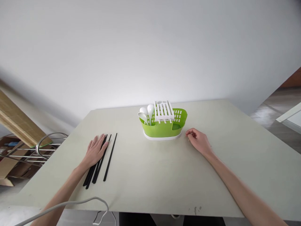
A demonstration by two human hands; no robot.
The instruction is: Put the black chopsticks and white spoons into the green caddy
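My left hand (95,150) lies flat over several black chopsticks (92,172), its fingers stretched out and resting on their upper ends. One more chopstick (110,157) lies apart, just right of that bunch. On the right, my right hand (199,140) rests on the table with its fingers curled in; I see nothing held in it. Close to its fingertips stands a green utensil basket (162,131) on a white base. White spoons (150,110) stand upright in the basket's left end. A white slatted rack (164,110) sits across its middle.
The pale table (150,175) reaches back to a white wall (150,50). A grey cable (70,203) crosses the front left edge, over my left forearm. Beyond the left side are a metal rack (47,147), a rolled bamboo mat (21,119) and a cardboard box (11,168).
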